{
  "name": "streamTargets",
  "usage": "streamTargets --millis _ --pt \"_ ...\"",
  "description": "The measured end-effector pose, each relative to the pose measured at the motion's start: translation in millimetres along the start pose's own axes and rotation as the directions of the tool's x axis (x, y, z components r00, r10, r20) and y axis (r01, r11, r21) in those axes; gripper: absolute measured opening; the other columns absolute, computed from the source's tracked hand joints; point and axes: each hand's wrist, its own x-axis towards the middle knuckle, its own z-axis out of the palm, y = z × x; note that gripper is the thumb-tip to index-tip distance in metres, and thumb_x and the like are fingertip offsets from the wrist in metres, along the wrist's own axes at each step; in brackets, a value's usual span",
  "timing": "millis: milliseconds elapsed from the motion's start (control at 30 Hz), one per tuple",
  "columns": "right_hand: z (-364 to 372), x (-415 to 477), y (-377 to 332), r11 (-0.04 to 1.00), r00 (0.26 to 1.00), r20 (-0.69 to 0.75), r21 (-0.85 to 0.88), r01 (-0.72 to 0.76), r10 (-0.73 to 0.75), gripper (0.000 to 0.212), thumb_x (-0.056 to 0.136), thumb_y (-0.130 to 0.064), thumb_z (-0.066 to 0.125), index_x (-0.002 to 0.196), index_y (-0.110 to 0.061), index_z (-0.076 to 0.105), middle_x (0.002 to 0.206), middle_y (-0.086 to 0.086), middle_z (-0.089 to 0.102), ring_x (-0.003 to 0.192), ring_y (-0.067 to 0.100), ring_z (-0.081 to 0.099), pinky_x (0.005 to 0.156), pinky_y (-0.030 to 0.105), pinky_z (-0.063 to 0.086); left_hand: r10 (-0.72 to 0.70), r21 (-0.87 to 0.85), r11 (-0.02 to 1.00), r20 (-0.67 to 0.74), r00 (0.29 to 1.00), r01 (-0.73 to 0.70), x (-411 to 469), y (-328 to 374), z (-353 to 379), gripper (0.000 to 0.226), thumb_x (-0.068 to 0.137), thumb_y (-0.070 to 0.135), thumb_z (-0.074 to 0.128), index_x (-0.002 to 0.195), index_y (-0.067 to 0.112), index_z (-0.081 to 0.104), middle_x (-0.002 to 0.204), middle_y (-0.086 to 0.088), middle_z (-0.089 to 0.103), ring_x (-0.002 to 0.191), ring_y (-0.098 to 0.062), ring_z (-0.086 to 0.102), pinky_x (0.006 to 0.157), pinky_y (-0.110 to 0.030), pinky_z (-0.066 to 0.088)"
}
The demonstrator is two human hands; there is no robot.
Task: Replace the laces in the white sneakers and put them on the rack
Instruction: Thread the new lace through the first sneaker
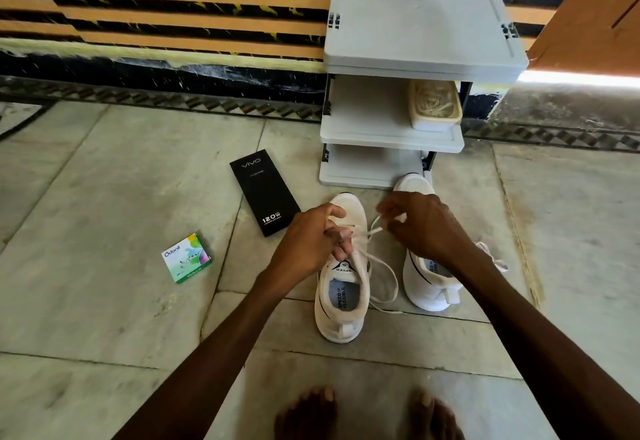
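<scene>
Two white sneakers sat on the tiled floor [104, 301], toes pointing to 12 o'clock. Near sneaker [341, 304] was at frame centre, and the second sneaker [424, 289] was just beside it at 3 o'clock, its toe close to the rack base. The grey rack [415, 23] stood at 12 to 1 o'clock of the pair, against the striped wall. A beige lidded container [434, 107] sat on its middle shelf. Left hand [311, 238] was over the near sneaker's eyelets, fingers curled and pinching the white lace [382, 266] by the tongue. Right hand [422, 228] was raised between the two shoes, fingertips clamped on a strand of the same lace; that hand was motion-blurred. Slack lace looped down the near sneaker's right side onto the floor. More lace showed at 3 o'clock of the second sneaker. A black vivo box [265, 191] lay flat at 10 o'clock of the near sneaker, and a green Odonil box [187, 258] at 9 o'clock, well apart. Bare feet [308, 412] were at 6 o'clock.
</scene>
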Motion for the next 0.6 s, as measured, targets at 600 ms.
streamTargets --millis 600 --pt "41 -2 5 0.938 0.956 -0.074 0.188 0.292 -0.283 0.004 0.079 -0.020 0.080 0.080 -0.023 0.077 0.070 -0.013 0.070 0.064 0.001 0.062 0.065 0.022 0.051 -0.057 0.048 0.997 0.060 0.997 0.054 10 -1 3 0.035 0.102 0.018 0.049 0.137 0.018 0.048 0.088 -0.006 0.069 0.075 -0.019 0.072 0.068 -0.032 0.060"
